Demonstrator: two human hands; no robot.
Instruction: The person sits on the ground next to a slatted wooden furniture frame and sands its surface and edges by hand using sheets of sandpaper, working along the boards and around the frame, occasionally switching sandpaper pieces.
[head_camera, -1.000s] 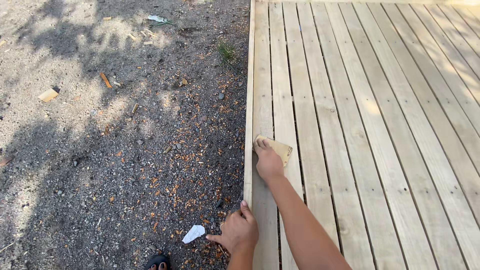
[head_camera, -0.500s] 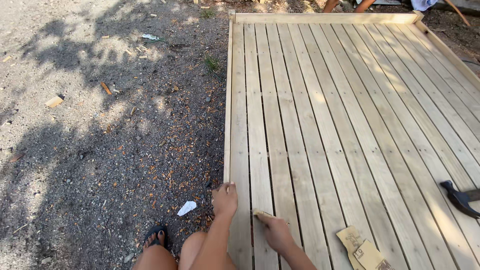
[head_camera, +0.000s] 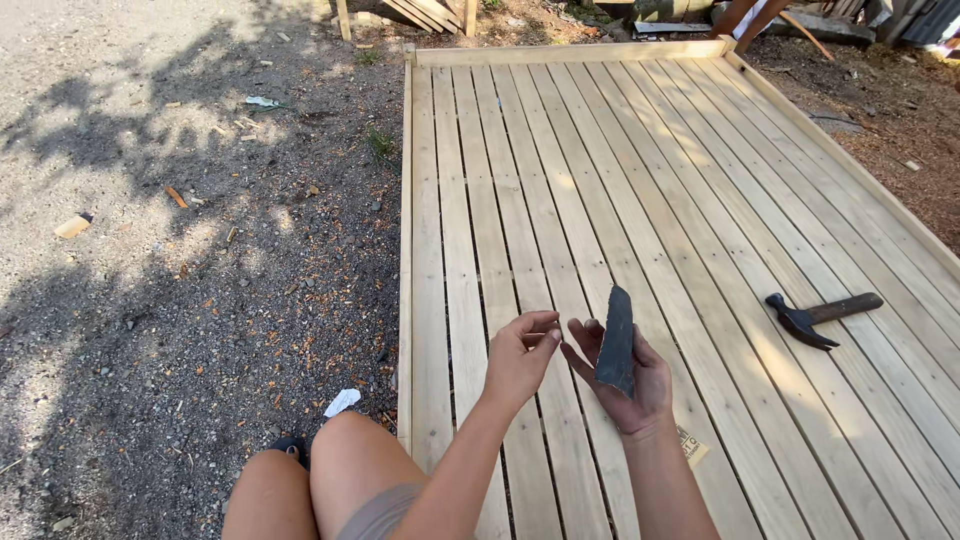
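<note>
The pale plank deck fills most of the view, edged by gravel ground on its left. A hammer lies on the boards, well apart to the right. The right hand lies open, palm up, cradling a dark sheet of sandpaper that stands nearly on edge across the spread fingers. The left hand hovers just beside it, thumb and forefinger pinched on nothing. To handle the sheet well, I would fold it flat over the fingers, grit outward. It looks thin, stiff, charcoal-grey and long.
</note>
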